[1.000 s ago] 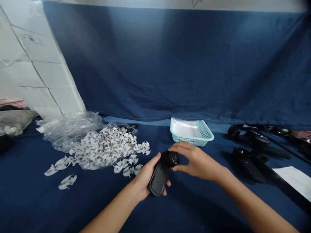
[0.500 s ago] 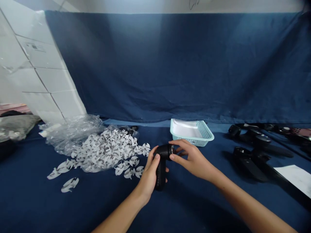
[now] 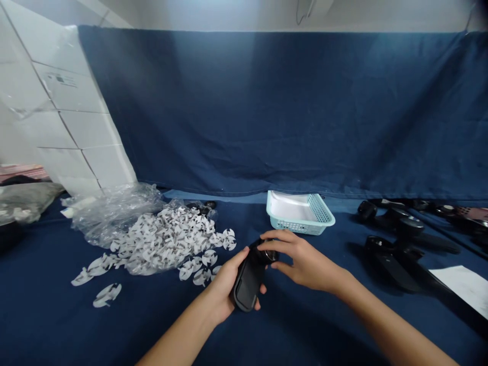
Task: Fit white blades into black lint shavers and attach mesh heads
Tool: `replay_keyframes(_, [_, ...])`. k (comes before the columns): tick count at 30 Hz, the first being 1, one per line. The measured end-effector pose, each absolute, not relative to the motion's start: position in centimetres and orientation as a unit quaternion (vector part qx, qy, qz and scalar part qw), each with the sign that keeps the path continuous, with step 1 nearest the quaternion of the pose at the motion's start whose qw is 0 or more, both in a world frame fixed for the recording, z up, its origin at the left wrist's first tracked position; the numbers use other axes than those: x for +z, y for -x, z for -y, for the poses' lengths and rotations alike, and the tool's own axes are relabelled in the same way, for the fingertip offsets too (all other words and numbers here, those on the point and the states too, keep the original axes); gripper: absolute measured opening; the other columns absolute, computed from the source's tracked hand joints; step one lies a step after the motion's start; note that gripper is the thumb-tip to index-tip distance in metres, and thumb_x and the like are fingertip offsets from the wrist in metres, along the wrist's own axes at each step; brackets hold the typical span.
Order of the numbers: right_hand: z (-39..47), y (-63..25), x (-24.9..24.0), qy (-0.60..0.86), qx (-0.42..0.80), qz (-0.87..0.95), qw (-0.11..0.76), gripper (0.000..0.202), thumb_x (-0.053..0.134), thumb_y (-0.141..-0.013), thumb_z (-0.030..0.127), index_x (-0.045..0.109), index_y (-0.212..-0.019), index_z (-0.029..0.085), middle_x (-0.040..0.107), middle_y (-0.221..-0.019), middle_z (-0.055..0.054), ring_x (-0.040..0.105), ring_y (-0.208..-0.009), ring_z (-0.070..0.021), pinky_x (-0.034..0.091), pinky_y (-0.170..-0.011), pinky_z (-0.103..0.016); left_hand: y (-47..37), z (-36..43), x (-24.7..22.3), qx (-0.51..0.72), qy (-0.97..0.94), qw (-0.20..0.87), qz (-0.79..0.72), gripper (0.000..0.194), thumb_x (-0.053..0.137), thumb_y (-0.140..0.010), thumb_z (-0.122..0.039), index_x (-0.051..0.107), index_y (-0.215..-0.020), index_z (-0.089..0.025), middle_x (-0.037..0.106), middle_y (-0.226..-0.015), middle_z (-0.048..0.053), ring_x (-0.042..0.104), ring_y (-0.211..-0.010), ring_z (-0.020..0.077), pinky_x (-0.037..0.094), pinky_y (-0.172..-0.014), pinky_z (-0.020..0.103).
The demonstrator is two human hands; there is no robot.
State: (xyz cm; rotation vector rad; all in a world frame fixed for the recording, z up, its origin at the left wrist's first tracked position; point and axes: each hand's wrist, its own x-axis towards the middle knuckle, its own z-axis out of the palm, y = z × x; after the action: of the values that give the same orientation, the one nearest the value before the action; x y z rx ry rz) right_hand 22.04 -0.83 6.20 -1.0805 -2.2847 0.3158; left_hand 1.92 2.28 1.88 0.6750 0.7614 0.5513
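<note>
My left hand [image 3: 224, 285] is wrapped round the handle of a black pistol-shaped device [image 3: 247, 284], with the thumb on top and fingertips showing past its far side. The handle's flat end is tilted toward me. At the other end is a round head with a shiny ring [image 3: 271, 255]. Thumb and fingers of my right hand [image 3: 303, 257] close about that head. Left of the device lie loose white disc-shaped pieces [image 3: 201, 277] with cut-outs, spilling from a larger heap [image 3: 163, 239].
Crumpled clear plastic [image 3: 114, 208] lies behind the heap. A light-blue basket [image 3: 322, 218] holding something white stands at the back. On the right are several black parts [image 3: 396, 264] and a white sheet [image 3: 463, 287]. A dark blue curtain [image 3: 267, 112] hangs behind the table.
The device has turned and tilted, so its handle end now faces me. My right hand has shifted further over the round head, its fingers still on it.
</note>
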Motion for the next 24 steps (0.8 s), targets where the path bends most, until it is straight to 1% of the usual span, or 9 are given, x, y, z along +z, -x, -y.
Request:
replay_keyframes(5, [0.7,-22.0,6.0,0.422,0.116,0.845,0.308,0.054,0.061,-0.082,0.006,0.053,-0.131,0.029,0.047,-0.14,-0.006,0.046,-0.127,-0.0212,0.039,-0.11,-0.043,-2.3,-1.4,1.9,0.349,-0.37,0.781,-0.363,0.056,0.054,-0.087,-0.058,0.045,-0.13,-0.024,0.064,-0.084,0.005,0.066,-0.061,0.0214,0.055,-0.044,0.033])
replay_keyframes(7, [0.7,-21.8,6.0,0.436,0.126,0.827,0.332,0.058,0.062,-0.081,0.007,0.05,-0.133,0.029,0.044,-0.142,-0.006,0.044,-0.13,-0.022,0.038,-0.111,-0.045,-2.4,-1.2,2.1,0.379,-0.401,0.754,-0.357,0.055,0.055,-0.087,-0.055,0.042,-0.134,-0.03,0.064,-0.09,0.005,0.067,-0.068,0.0219,0.056,-0.049,0.033])
replay_keyframes(8, [0.7,-21.8,5.9,0.443,0.141,0.813,0.35,0.06,0.064,-0.08,0.009,0.048,-0.134,0.029,0.043,-0.142,-0.006,0.044,-0.13,-0.0228,0.04,-0.11,-0.046,-2.4,-1.1,2.3,0.393,-0.416,0.739,-0.356,0.055,0.056,-0.087,-0.053,0.04,-0.135,-0.032,0.064,-0.094,0.006,0.067,-0.073,0.0222,0.057,-0.053,0.034])
replay_keyframes(10, [0.6,-21.6,5.7,0.457,0.196,0.775,0.39,0.059,0.068,-0.081,0.017,0.047,-0.135,0.028,0.047,-0.138,-0.008,0.049,-0.125,-0.0247,0.048,-0.102,-0.046,-2.4,-1.0,2.5,0.416,-0.442,0.71,-0.356,0.056,0.059,-0.087,-0.05,0.037,-0.137,-0.035,0.063,-0.105,0.006,0.067,-0.086,0.0229,0.059,-0.063,0.035])
replay_keyframes(12, [0.3,-21.6,5.4,0.469,0.273,0.725,0.423,0.055,0.068,-0.083,0.029,0.047,-0.134,0.026,0.053,-0.131,-0.01,0.058,-0.114,-0.0245,0.056,-0.091,-0.043,-2.5,-1.0,2.5,0.435,-0.468,0.682,-0.356,0.06,0.063,-0.085,-0.048,0.037,-0.138,-0.036,0.059,-0.119,0.007,0.064,-0.097,0.0241,0.058,-0.072,0.036])
replay_keyframes(15, [-0.2,-21.8,4.8,0.467,0.375,0.663,0.449,0.05,0.063,-0.087,0.039,0.047,-0.131,0.021,0.057,-0.122,-0.012,0.065,-0.096,-0.0219,0.061,-0.076,-0.04,-2.6,-0.9,2.3,0.454,-0.499,0.645,-0.36,0.065,0.066,-0.083,-0.047,0.037,-0.139,-0.034,0.05,-0.133,0.008,0.061,-0.104,0.0259,0.057,-0.078,0.036])
replay_keyframes(18, [-0.5,-22.1,4.7,0.44,0.432,0.645,0.452,0.047,0.067,-0.084,0.037,0.05,-0.123,0.02,0.056,-0.121,-0.012,0.065,-0.092,-0.0207,0.062,-0.071,-0.037,-2.7,-0.8,2.2,0.454,-0.512,0.631,-0.364,0.066,0.066,-0.082,-0.047,0.038,-0.14,-0.032,0.049,-0.133,0.009,0.061,-0.103,0.0264,0.056,-0.077,0.035])
replay_keyframes(21, [-0.4,-22.5,5.0,0.424,0.425,0.662,0.449,0.047,0.071,-0.081,0.028,0.049,-0.122,0.022,0.057,-0.121,-0.009,0.065,-0.096,-0.0204,0.06,-0.079,-0.039,-2.6,-0.8,2.3,0.448,-0.51,0.635,-0.37,0.066,0.067,-0.082,-0.047,0.039,-0.14,-0.032,0.054,-0.128,0.008,0.062,-0.101,0.0266,0.057,-0.074,0.034])
replay_keyframes(24, [-0.2,-22.6,5.3,0.417,0.396,0.689,0.441,0.05,0.073,-0.079,0.021,0.048,-0.122,0.023,0.062,-0.113,-0.007,0.064,-0.101,-0.0212,0.058,-0.086,-0.041,-2.6,-0.8,2.4,0.437,-0.496,0.651,-0.373,0.066,0.066,-0.082,-0.048,0.038,-0.14,-0.033,0.058,-0.122,0.008,0.064,-0.097,0.0258,0.058,-0.068,0.034])
